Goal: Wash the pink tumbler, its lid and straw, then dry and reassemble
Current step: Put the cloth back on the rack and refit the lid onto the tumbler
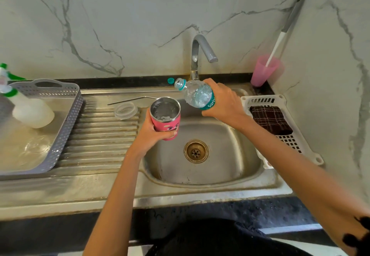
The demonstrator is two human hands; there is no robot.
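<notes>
The left hand (154, 133) wraps its fingers round the upright pink tumbler (165, 118) over the sink (202, 181); the right hand (222, 100) grips a water bottle (195, 94), tilted, mouth seemingly just above the rim.

The pink tumbler (167, 128) has a dark cartoon-face print and silver steel inside; the clear bottle (197, 95) has a teal label (white lettering), and the cap (170, 80) is teal. Grey perforated tray (68, 113), white slotted basket (282, 98), dark brown cloth (270, 120) with white checks. The wall (140, 15) is white marble with grey veins, the cup (263, 71) translucent pink.

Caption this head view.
Left hand holds pink steel-lined tumbler at steel sink; right hand tilts clear plastic water bottle toward it.
</notes>
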